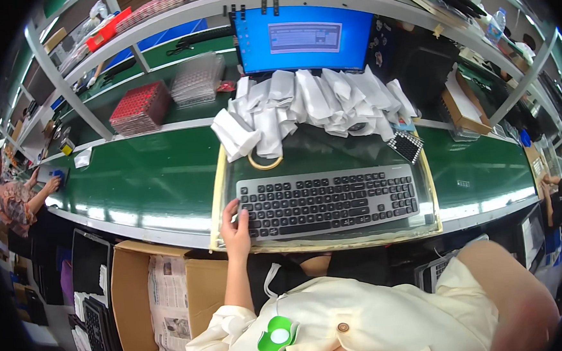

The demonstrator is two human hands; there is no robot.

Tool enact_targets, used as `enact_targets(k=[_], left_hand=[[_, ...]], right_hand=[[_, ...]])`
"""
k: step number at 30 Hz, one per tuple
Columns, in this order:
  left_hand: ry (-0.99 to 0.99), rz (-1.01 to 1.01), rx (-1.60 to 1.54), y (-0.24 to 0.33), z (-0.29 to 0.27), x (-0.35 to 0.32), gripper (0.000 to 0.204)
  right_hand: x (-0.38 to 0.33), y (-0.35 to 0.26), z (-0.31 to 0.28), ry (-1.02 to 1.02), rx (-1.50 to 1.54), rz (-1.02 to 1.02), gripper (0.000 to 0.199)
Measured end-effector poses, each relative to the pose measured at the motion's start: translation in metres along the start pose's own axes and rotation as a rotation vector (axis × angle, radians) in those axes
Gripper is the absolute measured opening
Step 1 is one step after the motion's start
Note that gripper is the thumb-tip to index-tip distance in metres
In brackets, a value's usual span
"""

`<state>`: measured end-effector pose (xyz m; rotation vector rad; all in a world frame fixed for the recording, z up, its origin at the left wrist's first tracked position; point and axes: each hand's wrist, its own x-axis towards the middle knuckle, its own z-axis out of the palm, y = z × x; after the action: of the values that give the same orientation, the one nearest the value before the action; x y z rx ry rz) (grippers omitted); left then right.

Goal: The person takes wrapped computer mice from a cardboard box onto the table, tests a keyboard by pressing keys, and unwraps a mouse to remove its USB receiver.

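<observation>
A grey computer keyboard (327, 201) with black keys lies flat on a mat with a pale yellow edge in front of me. My left hand (236, 236) grips its left end, with the thumb on the top near the edge and the fingers along the side. On the right, my bare arm (509, 284) bends down and back beside my body, and its hand is out of the picture. Just beyond the keyboard lie a yellowish ring (265, 165) and a small black-and-white dotted sheet (406, 146).
White wrapped packets (315, 99) are heaped below a lit monitor (305, 39). Stacked trays, one pile with red contents (140, 108), stand at the back left. An open cardboard box (131, 300) sits below the bench on my left. Other people work at both sides.
</observation>
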<state>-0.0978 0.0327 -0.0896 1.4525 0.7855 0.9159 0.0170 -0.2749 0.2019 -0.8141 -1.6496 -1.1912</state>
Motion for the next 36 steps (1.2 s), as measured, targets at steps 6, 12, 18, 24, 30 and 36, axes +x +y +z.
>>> enact_targets(k=[6, 12, 18, 24, 30, 36], left_hand=[[0.030, -0.007, 0.093, -0.008, -0.001, -0.001, 0.032], [0.070, 0.050, 0.144, 0.002, 0.010, -0.004, 0.030], [0.111, 0.041, 0.297, -0.004, 0.000, -0.009, 0.033], [0.110, 0.036, 0.291, -0.009, -0.003, -0.014, 0.037], [0.060, 0.054, 0.298, -0.010, -0.005, -0.015, 0.038], [0.121, 0.057, 0.378, 0.002, 0.003, -0.009, 0.039]], right_hand=[[-0.184, 0.060, -0.033, -0.532, -0.440, 0.816, 0.032], [-0.305, 0.028, -0.069, -0.826, -0.402, 1.448, 0.046], [-0.295, 0.032, -0.059, -0.973, -0.411, 1.477, 0.050], [-0.301, 0.028, -0.061, -1.058, -0.435, 1.498, 0.049], [-0.303, 0.023, -0.062, -1.078, -0.434, 1.485, 0.050], [-0.302, 0.028, -0.058, -1.035, -0.440, 1.462, 0.051]])
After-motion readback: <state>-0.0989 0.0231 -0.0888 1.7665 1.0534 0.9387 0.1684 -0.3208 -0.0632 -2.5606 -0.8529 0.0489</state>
